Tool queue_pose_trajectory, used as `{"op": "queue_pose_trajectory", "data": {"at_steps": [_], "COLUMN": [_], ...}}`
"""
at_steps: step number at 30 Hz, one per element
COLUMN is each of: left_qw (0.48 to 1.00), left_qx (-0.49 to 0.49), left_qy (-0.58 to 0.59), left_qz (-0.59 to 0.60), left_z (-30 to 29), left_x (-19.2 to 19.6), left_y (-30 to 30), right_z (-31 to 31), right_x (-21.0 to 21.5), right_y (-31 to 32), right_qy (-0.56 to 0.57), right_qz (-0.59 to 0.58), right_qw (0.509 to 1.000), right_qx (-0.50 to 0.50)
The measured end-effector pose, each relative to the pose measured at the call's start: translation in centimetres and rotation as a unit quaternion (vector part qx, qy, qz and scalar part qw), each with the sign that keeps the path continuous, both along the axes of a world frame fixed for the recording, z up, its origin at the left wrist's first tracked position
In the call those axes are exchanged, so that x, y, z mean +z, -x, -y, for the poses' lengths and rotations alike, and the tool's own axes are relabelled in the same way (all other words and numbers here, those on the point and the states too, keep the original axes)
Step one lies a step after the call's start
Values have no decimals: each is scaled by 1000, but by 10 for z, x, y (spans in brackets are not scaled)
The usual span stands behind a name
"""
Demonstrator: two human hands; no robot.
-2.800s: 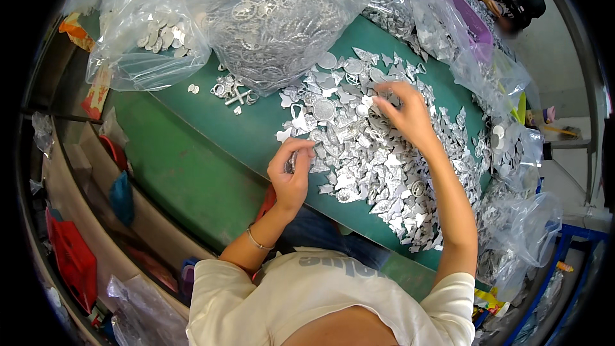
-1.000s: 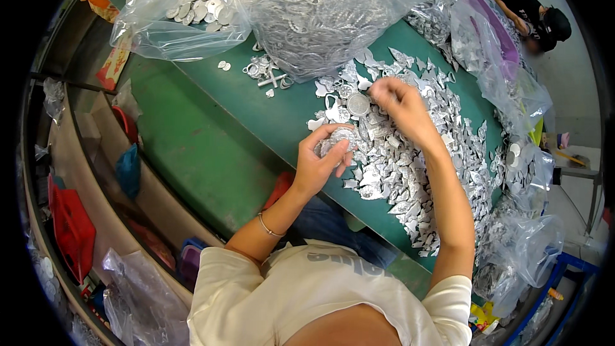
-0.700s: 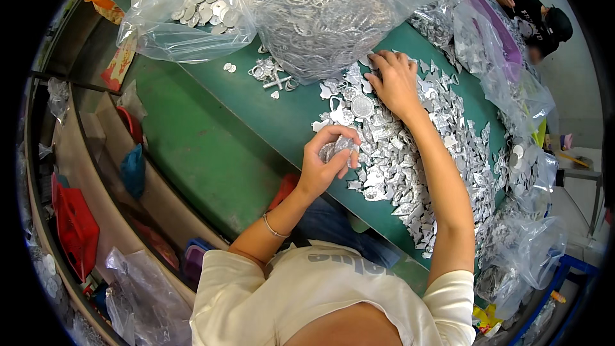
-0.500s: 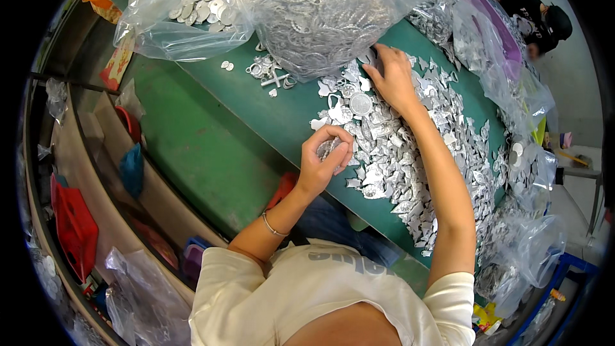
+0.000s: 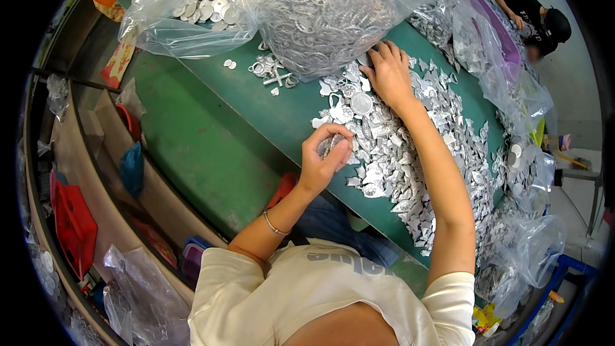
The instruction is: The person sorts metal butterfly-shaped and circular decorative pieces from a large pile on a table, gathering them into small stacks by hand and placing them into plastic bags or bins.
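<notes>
My left hand is curled at the near edge of the pile, its fingers wrapped round several small silver metal charms. My right hand reaches to the far end of the loose charm pile. Its fingers are apart and rest at the pile's edge, close to a big clear bag full of silver pieces. A grey bit shows by its thumb, but I cannot tell whether it is touched. A round silver disc lies between my two hands.
Left of the big bag is a small cluster of charms on the green table. Another clear bag holds round discs. Filled bags line the right side, with a person beyond. Shelves with a red basket stand left.
My right hand has shifted slightly, with its fingers reaching a little further over the far edge of the pile. My left hand stays put. The other person's arm has moved.
</notes>
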State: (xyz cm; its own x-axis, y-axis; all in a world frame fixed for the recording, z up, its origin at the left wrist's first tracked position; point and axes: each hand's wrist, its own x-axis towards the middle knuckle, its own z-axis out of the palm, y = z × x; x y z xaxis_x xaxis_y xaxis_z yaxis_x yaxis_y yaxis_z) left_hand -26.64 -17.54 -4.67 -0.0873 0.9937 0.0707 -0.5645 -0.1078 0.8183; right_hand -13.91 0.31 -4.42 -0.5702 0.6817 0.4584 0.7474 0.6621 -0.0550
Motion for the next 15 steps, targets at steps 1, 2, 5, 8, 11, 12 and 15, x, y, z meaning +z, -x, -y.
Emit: {"op": "queue_pose_trajectory", "data": {"at_steps": [1, 2, 5, 8, 11, 12, 15], "left_qw": [1000, 1000, 1000, 1000, 1000, 1000, 1000], "left_qx": [2, 2, 2, 5, 7, 10, 12], "left_qy": [1, 1, 1, 2, 7, 12, 13], "left_qz": [-2, -1, 2, 7, 4, 3, -2], "left_z": [0, 0, 0, 0, 0, 1, 1], "left_x": [0, 0, 1, 2, 1, 1, 1], "left_y": [0, 0, 0, -1, -1, -1, -1], "right_z": [0, -2, -8, -8, 11, 20, 54], "right_x": [1, 3, 6, 15, 32, 35, 30], "right_y": [0, 1, -2, -11, -21, -23, -25], "right_qy": [-13, -26, -73, -23, 20, 27, 58], "right_qz": [14, 28, 89, 2, -71, -61, -15], "right_qw": [1000, 999, 993, 1000, 997, 996, 985], "right_qx": [6, 12, 14, -16, 19, 60, 160]}}
